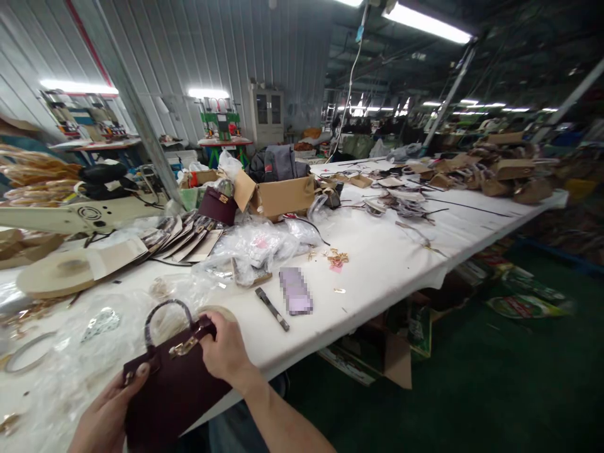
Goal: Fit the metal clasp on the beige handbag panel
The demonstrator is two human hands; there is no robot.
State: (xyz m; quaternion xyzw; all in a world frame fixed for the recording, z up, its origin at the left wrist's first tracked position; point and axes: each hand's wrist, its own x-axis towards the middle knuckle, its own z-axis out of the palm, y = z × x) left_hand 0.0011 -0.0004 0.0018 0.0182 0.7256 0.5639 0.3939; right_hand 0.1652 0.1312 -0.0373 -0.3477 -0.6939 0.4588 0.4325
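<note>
A dark burgundy handbag (177,393) with a gold clasp and one arched, wrapped handle is held up at the table's near edge. My left hand (106,412) grips its left side, thumb on the front near the upper corner. At the bag's upper right corner, my right hand (226,349) is closed around the edge, close to the clasp. Beyond the right hand lie a dark, narrow strip-like tool (272,309) and a blurred-out purple rectangle (296,291). The fingers behind the bag are hidden.
Clear plastic wrapping (259,242) covers much of the white table (372,277). Small gold fittings (338,258) lie in a pile. A second burgundy bag (218,206) stands by an open cardboard box (285,196). A large tape roll (56,272) sits left; brown bags (514,176) are heaped far right.
</note>
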